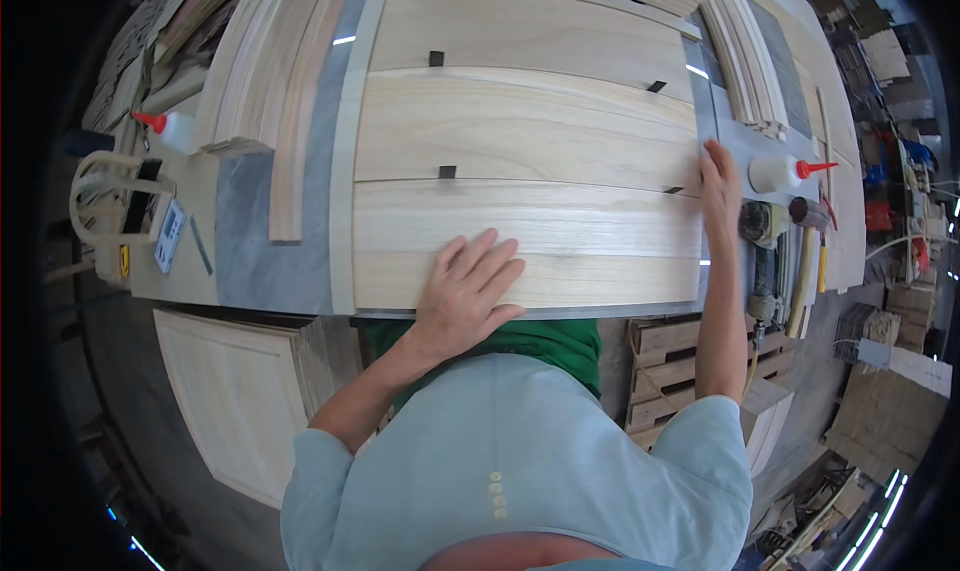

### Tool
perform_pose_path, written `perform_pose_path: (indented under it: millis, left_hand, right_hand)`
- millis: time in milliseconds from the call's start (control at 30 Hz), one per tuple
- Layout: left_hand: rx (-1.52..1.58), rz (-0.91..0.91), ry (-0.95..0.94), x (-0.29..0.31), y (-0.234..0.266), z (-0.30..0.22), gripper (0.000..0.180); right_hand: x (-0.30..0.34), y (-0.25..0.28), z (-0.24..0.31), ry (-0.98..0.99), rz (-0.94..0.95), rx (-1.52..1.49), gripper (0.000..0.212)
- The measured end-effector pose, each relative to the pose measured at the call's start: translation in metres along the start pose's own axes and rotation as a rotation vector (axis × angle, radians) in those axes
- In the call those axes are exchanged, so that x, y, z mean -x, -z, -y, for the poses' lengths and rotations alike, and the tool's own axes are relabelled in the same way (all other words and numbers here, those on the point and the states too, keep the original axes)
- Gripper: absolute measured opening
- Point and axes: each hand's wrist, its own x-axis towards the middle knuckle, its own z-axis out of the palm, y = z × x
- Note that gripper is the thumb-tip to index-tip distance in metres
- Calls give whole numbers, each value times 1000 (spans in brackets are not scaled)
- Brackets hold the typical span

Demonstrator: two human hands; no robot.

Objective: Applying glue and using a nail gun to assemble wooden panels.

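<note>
Wide pale wooden boards lie edge to edge on the grey work surface before me: a near board (600, 261), a middle board (530, 126) and a far board (540, 33). Small black tabs (448, 172) sit along the seams between them. A narrow wooden strip (344, 221) runs down their left ends. My left hand (468, 289) rests flat on the near board, fingers spread. At the boards' right ends, my right hand (721, 186) reaches forward along the edge with fingers extended; its fingertips are beside the middle board, and nothing shows in its grasp.
Stacked wooden strips stand at left (240, 71) and right (745, 61). White bottles with red tips sit at left (178, 131) and right (775, 174). A pneumatic tool (764, 261) lies beside my right forearm. Wooden panels (230, 391) and a pallet (660, 366) are below the table edge.
</note>
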Motion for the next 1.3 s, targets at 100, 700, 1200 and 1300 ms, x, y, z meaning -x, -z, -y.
perform_pose_path:
  millis: [100,700,1200,1300]
  left_hand:
    - [-16,-2,11,-2,2,-2,53]
    - [36,-65,23,3,-2,0,56]
    - [-379,-548,651,35,96,123,47]
    - [-469,-489,762,40,94,146,48]
  right_hand:
    - [-62,-20,-16,26,30,48,39]
    - [-91,-32,-16,72,79,8,41]
    - [8,27,0,73,4,-174,42]
    - [45,41,3,-16,16,-273,38]
